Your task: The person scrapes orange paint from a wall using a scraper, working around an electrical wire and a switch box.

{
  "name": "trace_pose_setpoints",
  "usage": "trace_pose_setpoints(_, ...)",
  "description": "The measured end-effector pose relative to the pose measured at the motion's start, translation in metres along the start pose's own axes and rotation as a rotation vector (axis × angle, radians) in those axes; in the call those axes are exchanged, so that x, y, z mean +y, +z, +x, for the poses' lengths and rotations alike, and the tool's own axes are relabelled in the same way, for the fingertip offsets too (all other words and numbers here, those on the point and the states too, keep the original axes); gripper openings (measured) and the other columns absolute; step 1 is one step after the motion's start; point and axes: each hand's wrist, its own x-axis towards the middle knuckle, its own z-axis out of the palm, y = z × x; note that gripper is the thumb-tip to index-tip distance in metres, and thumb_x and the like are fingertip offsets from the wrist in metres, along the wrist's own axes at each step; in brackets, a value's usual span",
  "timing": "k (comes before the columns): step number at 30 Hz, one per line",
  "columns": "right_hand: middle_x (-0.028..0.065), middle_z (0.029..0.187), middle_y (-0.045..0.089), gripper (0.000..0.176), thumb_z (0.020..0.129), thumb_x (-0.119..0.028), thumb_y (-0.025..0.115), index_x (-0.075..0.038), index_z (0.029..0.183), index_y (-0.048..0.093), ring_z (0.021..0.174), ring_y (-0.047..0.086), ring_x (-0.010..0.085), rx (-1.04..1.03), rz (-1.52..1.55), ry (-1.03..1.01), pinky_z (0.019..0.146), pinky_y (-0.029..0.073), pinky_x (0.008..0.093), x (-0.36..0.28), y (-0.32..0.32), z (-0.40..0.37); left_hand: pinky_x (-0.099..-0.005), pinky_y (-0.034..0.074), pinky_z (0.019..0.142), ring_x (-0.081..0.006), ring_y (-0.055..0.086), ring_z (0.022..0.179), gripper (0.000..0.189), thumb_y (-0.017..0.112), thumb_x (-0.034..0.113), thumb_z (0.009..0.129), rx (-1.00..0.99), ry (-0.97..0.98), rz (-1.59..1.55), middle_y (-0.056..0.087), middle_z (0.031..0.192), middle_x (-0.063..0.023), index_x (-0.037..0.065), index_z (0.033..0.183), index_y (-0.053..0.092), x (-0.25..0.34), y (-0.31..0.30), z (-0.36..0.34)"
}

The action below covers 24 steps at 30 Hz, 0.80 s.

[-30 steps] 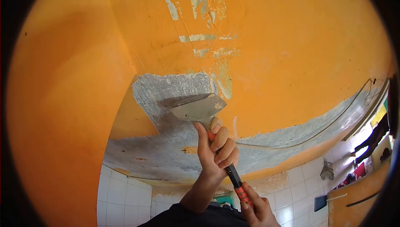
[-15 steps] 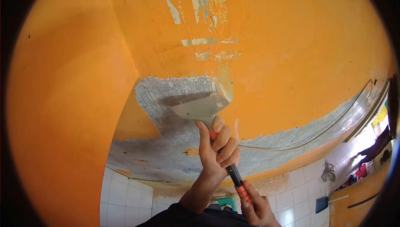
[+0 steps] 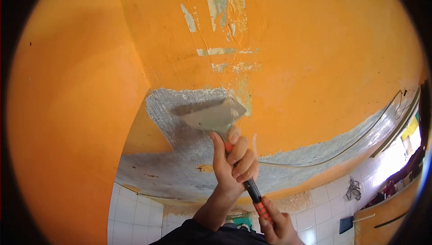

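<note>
A wide metal scraper [image 3: 211, 117] with a black and red handle is held up against the orange painted surface [image 3: 306, 78]. My left hand [image 3: 234, 162] wraps round the upper handle, just below the blade. Lower down, my right hand [image 3: 276, 222] grips the red end of the handle. The blade lies over the upper part of a bare grey patch [image 3: 175, 105], near its border with the orange paint. Above it, pale chipped strips [image 3: 218, 51] and thin cracks run through the paint.
An orange wall [image 3: 67, 123] stands at the left. A thin cable [image 3: 315, 163] runs along the grey band to the right. White tiles [image 3: 135, 209] line the lower walls. At the lower right are a hanging bag [image 3: 353, 189] and an orange ledge [image 3: 382, 213].
The painted surface and grey patch sit slightly lower in view. The scraper blade has shifted a little to the left, and both hands keep their grip.
</note>
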Motion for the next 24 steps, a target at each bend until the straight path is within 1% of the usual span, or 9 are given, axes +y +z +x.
trace_pose_setpoints(4, 0.0141, 0.106, 0.066, 0.049, 0.094, -0.015, 0.046, 0.001, 0.139, 0.034, 0.053, 0.046, 0.0113, -0.01, -0.004, -0.067, 0.052, 0.041, 0.0263, 0.0, 0.002, 0.004, -0.0182, 0.026, 0.028, -0.005, 0.028, 0.035, 0.049, 0.025, 0.05, 0.098, -0.049, -0.001, 0.033, 0.033, 0.056, 0.0036, 0.006, 0.098, 0.047, 0.004, 0.002, 0.004)
trace_pose_setpoints(6, 0.0135, 0.1, 0.067, 0.049, 0.095, -0.016, 0.046, 0.002, 0.138, 0.035, 0.053, 0.046, 0.0112, 0.089, 0.021, -0.122, 0.051, 0.041, 0.0263, 0.005, 0.006, 0.0, -0.0182, 0.026, 0.028, -0.0048, 0.028, 0.035, 0.049, 0.025, 0.051, 0.098, -0.053, -0.029, -0.006, 0.032, 0.056, 0.0035, 0.007, 0.098, 0.046, 0.0, -0.006, -0.002)
trace_pose_setpoints(10, 0.0137, 0.102, 0.067, 0.048, 0.095, -0.018, 0.044, 0.003, 0.138, 0.035, 0.052, 0.046, 0.0111, -0.031, 0.029, -0.046, 0.051, 0.04, 0.0259, 0.003, -0.006, 0.004, -0.018, 0.027, 0.029, -0.0045, 0.029, 0.036, 0.048, 0.025, 0.051, 0.098, -0.062, -0.004, 0.035, 0.034, 0.058, 0.0035, 0.007, 0.098, 0.046, 0.001, 0.002, 0.005)
trace_pose_setpoints(11, 0.0115, 0.097, 0.068, 0.048, 0.095, -0.017, 0.045, 0.002, 0.138, 0.035, 0.052, 0.045, 0.0101, 0.023, 0.015, -0.084, 0.051, 0.039, 0.0255, 0.003, -0.002, 0.004, -0.018, 0.027, 0.029, -0.0045, 0.029, 0.036, 0.048, 0.025, 0.051, 0.098, -0.061, 0.002, 0.038, 0.034, 0.058, 0.0035, 0.007, 0.098, 0.046, 0.001, -0.001, 0.003)
trace_pose_setpoints(15, 0.0107, 0.097, 0.068, 0.048, 0.095, -0.015, 0.046, 0.002, 0.138, 0.034, 0.052, 0.046, 0.0094, 0.04, 0.007, -0.048, 0.05, 0.04, 0.0252, 0.021, 0.007, -0.004, -0.0183, 0.027, 0.029, -0.005, 0.029, 0.036, 0.048, 0.025, 0.05, 0.098, -0.048, -0.025, 0.022, 0.034, 0.058, 0.0033, 0.007, 0.098, 0.046, 0.001, -0.012, -0.003)
trace_pose_setpoints(17, 0.0054, 0.064, 0.058, 0.055, 0.088, -0.008, 0.054, 0.002, 0.138, 0.034, 0.052, 0.057, 0.0115, -0.013, 0.059, 0.054, 0.052, 0.047, 0.0253, 0.028, 0.003, -0.004, -0.0185, 0.027, 0.029, -0.005, 0.029, 0.036, 0.048, 0.025, 0.051, 0.098, -0.049, -0.018, 0.016, 0.034, 0.058, 0.0034, 0.008, 0.098, 0.046, 0.002, -0.01, -0.001)
trace_pose_setpoints(20, 0.0057, 0.066, 0.059, 0.055, 0.087, -0.007, 0.055, 0.002, 0.137, 0.035, 0.052, 0.057, 0.0111, 0.012, -0.012, 0.035, 0.051, 0.047, 0.0249, 0.031, 0.009, -0.008, -0.0186, 0.026, 0.029, -0.0047, 0.028, 0.036, 0.048, 0.026, 0.052, 0.097, -0.064, -0.013, 0.073, 0.034, 0.058, 0.0038, 0.008, 0.098, 0.046, 0.005, -0.008, -0.001)
trace_pose_setpoints(22, 0.006, 0.067, 0.059, 0.056, 0.086, -0.007, 0.057, 0.003, 0.136, 0.036, 0.051, 0.057, 0.0111, 0.005, 0.024, 0.034, 0.05, 0.046, 0.0249, 0.04, 0.011, -0.011, -0.0185, 0.025, 0.029, -0.0046, 0.028, 0.036, 0.048, 0.026, 0.053, 0.097, 0.016, -0.026, 0.102, 0.033, 0.057, 0.0044, 0.009, 0.097, 0.046, 0.002, -0.011, -0.012)
trace_pose_setpoints(24, 0.0057, 0.066, 0.059, 0.055, 0.085, -0.006, 0.058, 0.003, 0.136, 0.037, 0.049, 0.056, 0.0109, 0.064, -0.019, -0.045, 0.048, 0.045, 0.0247, 0.046, 0.012, -0.012, -0.0185, 0.025, 0.029, -0.0045, 0.027, 0.035, 0.048, 0.025, 0.053, 0.097, 0.023, -0.023, 0.121, 0.032, 0.056, 0.005, 0.01, 0.096, 0.046, 0.001, -0.017, -0.011)
